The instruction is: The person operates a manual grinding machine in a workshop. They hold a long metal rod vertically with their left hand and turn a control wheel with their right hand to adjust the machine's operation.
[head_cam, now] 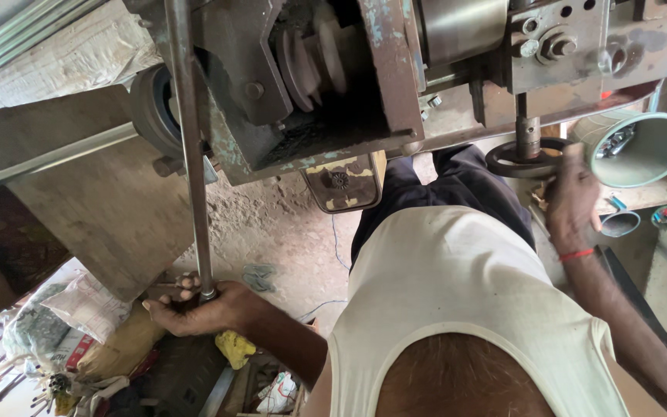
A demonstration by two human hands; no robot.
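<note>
- A big, rusty metal machine [333, 85] fills the top of the view, with stepped pulleys [314, 62] in its open middle.
- A long steel rod [191, 147] runs down from the machine toward the dusty floor [272, 232].
- A dark handwheel [523, 158] sits on a short shaft under the machine's right end.
- The left hand [198, 305] is clamped around the rod's lower end.
- The right hand [573, 197] rests closed on the handwheel's rim, a red band on its wrist.
- A yellow rag [235, 347] lies just below the left forearm.
</note>
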